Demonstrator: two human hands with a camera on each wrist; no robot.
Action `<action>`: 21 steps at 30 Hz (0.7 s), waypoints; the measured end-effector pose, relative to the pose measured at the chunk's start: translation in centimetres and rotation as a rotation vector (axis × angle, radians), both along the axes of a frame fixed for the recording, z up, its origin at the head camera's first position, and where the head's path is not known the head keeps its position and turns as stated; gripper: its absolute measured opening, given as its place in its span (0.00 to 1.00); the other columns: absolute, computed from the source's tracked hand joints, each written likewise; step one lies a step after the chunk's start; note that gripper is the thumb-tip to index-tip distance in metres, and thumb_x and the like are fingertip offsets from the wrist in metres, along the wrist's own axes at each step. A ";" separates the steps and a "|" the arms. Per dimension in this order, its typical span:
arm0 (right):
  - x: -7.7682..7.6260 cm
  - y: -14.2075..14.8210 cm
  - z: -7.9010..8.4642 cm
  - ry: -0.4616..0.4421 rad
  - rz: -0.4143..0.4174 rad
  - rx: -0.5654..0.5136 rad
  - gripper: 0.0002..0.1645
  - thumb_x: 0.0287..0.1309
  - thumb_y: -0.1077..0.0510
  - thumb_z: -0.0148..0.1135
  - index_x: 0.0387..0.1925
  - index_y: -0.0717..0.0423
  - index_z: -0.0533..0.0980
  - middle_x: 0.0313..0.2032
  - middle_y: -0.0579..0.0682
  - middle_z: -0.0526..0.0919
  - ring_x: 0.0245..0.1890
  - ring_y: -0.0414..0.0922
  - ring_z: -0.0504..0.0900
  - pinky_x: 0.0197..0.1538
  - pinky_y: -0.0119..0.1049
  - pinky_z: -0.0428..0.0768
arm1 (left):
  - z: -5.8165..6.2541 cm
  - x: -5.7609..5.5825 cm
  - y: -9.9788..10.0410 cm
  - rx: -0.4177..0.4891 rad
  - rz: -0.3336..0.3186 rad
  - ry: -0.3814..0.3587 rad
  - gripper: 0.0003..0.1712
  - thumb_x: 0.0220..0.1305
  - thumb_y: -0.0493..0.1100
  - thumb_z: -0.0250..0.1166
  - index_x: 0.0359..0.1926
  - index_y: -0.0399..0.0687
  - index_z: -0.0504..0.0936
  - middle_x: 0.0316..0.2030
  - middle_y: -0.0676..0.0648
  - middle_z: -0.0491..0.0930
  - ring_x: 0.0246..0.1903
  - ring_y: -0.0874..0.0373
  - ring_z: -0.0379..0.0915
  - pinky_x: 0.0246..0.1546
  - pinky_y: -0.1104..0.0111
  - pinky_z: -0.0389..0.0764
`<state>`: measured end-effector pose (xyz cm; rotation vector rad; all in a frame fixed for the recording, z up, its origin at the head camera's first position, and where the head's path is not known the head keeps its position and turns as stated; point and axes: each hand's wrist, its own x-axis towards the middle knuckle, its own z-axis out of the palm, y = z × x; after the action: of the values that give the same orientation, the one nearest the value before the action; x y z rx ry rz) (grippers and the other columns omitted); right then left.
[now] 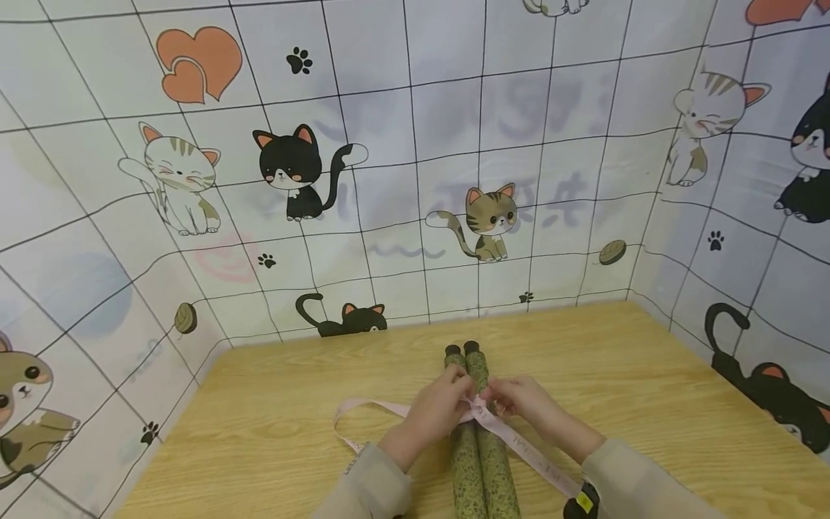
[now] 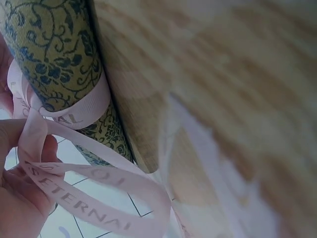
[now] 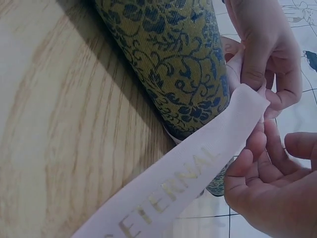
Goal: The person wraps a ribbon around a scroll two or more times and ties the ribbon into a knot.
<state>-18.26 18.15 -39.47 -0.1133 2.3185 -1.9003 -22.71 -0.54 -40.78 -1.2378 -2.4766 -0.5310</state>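
Two scrolls (image 1: 468,461), covered in olive fabric with a dark floral pattern and ending in black knobs, lie side by side. A pale pink ribbon (image 1: 528,454) with lettering wraps around both, gathered into a knot on top. My left hand (image 1: 436,407) pinches the ribbon at the knot between thumb and fingers; in the left wrist view a folded loop of ribbon (image 2: 99,208) hangs from it. From the other side, my right hand (image 1: 528,407) holds the ribbon close to the knot, its fingers (image 3: 255,141) curled against the band in the right wrist view.
Beneath everything is a wood-grain table (image 1: 292,404). One ribbon length curves out left; another runs right towards a black object (image 1: 581,501) with a yellow patch by the right sleeve. A white gridded sheet (image 1: 389,158) with cartoon cats rises behind and at both sides.
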 end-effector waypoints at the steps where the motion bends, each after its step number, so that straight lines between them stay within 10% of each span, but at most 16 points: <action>1: -0.1 0.0 0.0 -0.001 0.000 -0.002 0.25 0.68 0.49 0.47 0.37 0.69 0.76 0.30 0.51 0.77 0.26 0.42 0.71 0.31 0.34 0.72 | 0.0 0.0 0.0 0.005 -0.013 0.000 0.09 0.56 0.36 0.66 0.33 0.53 0.75 0.42 0.52 0.70 0.30 0.64 0.71 0.29 0.80 0.71; 8: -0.2 -0.5 0.1 -0.055 0.006 -0.037 0.26 0.61 0.55 0.56 0.54 0.71 0.66 0.33 0.52 0.75 0.22 0.41 0.65 0.26 0.32 0.65 | 0.0 0.2 0.2 0.000 -0.045 -0.043 0.07 0.58 0.37 0.66 0.34 0.54 0.77 0.40 0.53 0.67 0.29 0.67 0.68 0.29 0.81 0.70; 21: -0.9 1.2 0.0 -0.153 0.033 -0.302 0.15 0.61 0.64 0.41 0.48 0.66 0.67 0.22 0.41 0.63 0.22 0.38 0.58 0.28 0.30 0.61 | 0.4 0.1 -0.1 0.036 -0.052 0.022 0.10 0.53 0.32 0.67 0.30 0.50 0.75 0.30 0.56 0.69 0.30 0.65 0.67 0.33 0.79 0.71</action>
<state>-19.12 19.31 -39.46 -0.0356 1.9110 -2.1473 -22.59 -0.65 -40.33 -1.2908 -2.4115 -0.5695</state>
